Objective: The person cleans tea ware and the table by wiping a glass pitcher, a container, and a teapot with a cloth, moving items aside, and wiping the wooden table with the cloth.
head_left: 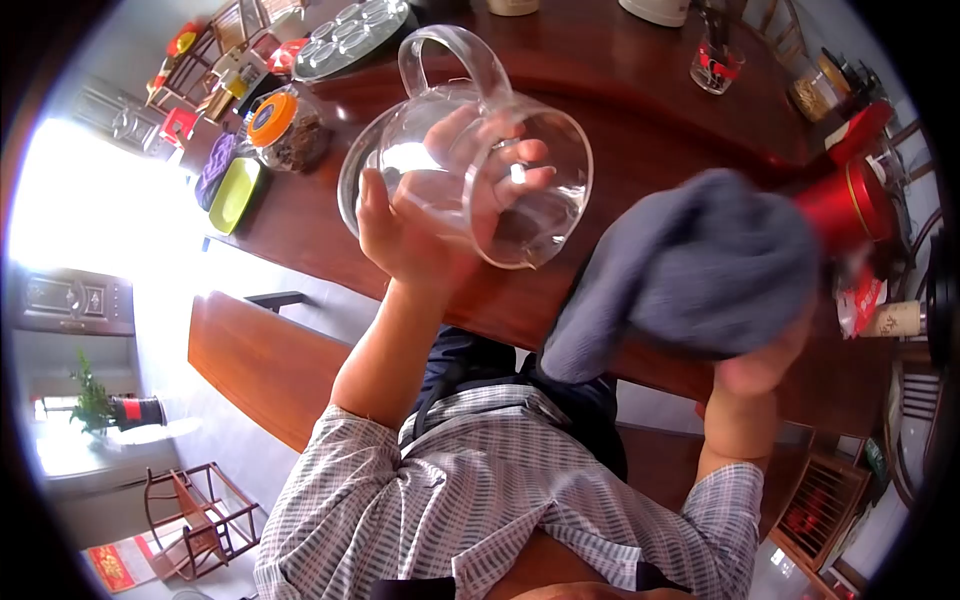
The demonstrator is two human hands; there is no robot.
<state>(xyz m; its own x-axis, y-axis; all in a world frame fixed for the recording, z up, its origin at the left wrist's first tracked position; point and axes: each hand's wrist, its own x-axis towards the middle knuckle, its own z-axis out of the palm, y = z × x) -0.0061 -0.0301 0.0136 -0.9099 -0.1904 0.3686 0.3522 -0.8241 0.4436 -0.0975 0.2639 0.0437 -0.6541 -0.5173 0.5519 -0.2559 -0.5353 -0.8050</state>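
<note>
A clear glass pitcher (415,140) is held up over the dark red table, tipped on its side. Its looped handle points away from me and its round open mouth faces right. My left hand (405,235) is closed around the pitcher's body, with fingers showing through the glass. To the right, my right hand (762,362) grips a grey cloth (700,270), which bunches over and hides most of the fingers. The cloth and right hand are blurred by motion. Cloth and pitcher are apart.
On the table (610,130) stand an orange-lidded jar (290,130), a green tray (235,196), a tray of cups (352,38), a small glass (716,68) and a red canister (850,207). A wooden bench (265,365) sits at the near left.
</note>
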